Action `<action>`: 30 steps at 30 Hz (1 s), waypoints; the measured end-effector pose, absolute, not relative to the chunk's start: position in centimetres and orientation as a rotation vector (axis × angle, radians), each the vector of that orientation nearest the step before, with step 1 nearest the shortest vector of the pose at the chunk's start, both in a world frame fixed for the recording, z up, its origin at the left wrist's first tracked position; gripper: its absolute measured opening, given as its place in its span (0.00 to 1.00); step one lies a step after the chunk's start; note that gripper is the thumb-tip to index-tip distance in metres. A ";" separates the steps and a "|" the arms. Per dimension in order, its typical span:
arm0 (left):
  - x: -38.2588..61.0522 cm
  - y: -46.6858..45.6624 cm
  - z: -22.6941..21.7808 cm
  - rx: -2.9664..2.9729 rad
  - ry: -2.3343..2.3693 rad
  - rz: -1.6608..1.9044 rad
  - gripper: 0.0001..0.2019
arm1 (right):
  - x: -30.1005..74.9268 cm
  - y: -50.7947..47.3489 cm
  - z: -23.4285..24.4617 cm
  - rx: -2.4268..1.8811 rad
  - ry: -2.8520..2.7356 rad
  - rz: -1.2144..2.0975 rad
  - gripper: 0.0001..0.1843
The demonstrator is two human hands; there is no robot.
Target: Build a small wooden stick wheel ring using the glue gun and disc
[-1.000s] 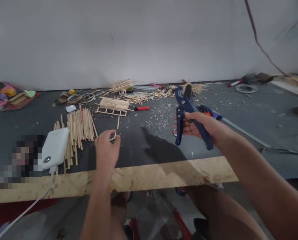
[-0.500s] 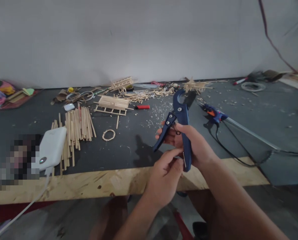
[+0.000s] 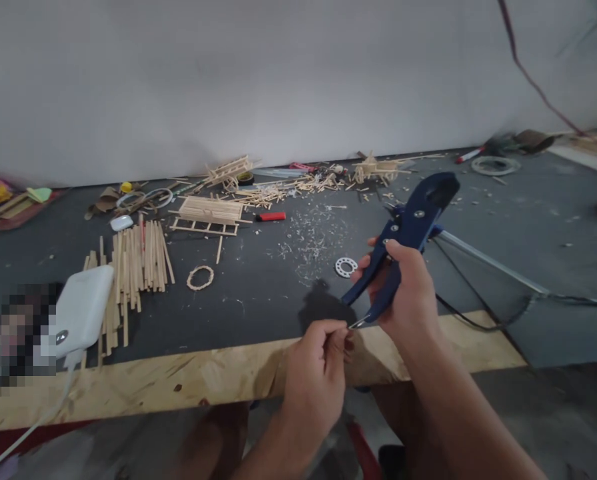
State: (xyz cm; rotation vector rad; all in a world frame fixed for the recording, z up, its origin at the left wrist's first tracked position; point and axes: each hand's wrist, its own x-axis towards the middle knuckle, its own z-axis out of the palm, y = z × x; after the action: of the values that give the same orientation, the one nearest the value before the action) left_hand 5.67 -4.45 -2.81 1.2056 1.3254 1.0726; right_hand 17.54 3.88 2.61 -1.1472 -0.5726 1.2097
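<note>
Above the table's front edge, my right hand [image 3: 409, 290] is wrapped round a dark blue pipe cutter [image 3: 417, 223]. The cutter's curved head points up and away to the right, and its two handles sit close together. My left hand [image 3: 315, 367] is closed in a pinch at the handle end, on a thin metal latch [image 3: 359, 323]; its fingertips partly hide that piece. A white ring with holes [image 3: 346, 267] lies on the table just left of my right fingers. Behind the cutter, a blue glue gun is mostly covered.
Bundled wooden sticks [image 3: 141, 260] lie at left beside a white power bank [image 3: 85, 307] with a cable. Farther back are a stick-built model [image 3: 208, 213], a red lighter [image 3: 271, 217] and scattered offcuts [image 3: 278, 192]. A small woven ring [image 3: 200, 277] lies nearer. A clear glue stick [image 3: 488, 260] extends rightward.
The cutter has swung rightward and its handles have come closer together; the blade no longer shows. My left hand has shifted slightly left and down. The white ring has come into view.
</note>
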 end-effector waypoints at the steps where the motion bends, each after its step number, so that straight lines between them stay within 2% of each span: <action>1: 5.6 -4.5 -2.9 1.188 1.330 1.077 0.12 | 17.8 3.8 2.7 -1.144 -0.574 1.213 0.11; 12: 6.4 -4.8 -3.0 1.072 1.132 1.080 0.07 | 17.5 3.1 2.6 -0.991 -0.556 1.250 0.07; 30: 4.2 -2.4 -2.9 1.333 1.284 1.164 0.09 | 15.8 1.5 1.0 -1.127 -0.571 1.490 0.13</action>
State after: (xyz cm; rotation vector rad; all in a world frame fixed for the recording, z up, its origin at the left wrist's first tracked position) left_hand 4.17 -2.35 -2.86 1.3333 1.2841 1.1640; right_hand 15.82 1.50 0.99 -1.1268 -0.5708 1.4905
